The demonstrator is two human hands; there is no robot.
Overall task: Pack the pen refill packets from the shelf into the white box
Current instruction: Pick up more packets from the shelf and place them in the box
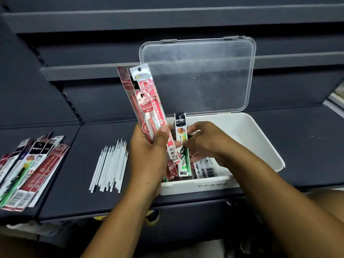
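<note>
The white box (260, 146) stands open on the dark shelf, its clear lid (201, 75) raised behind it. Several refill packets lie inside at the box's front left. My left hand (150, 151) grips a bunch of red refill packets (147, 101) upright over the box's left edge. My right hand (206, 142) pinches a green-and-white refill packet (182, 144), standing on end inside the box. More refill packets (28, 170) lie fanned on the shelf at the far left.
A pile of loose white refill tubes (111, 166) lies on the shelf between the packet pile and the box. Dark shelf boards (167, 19) rise in tiers behind. The shelf's front edge (130, 211) runs just below my forearms.
</note>
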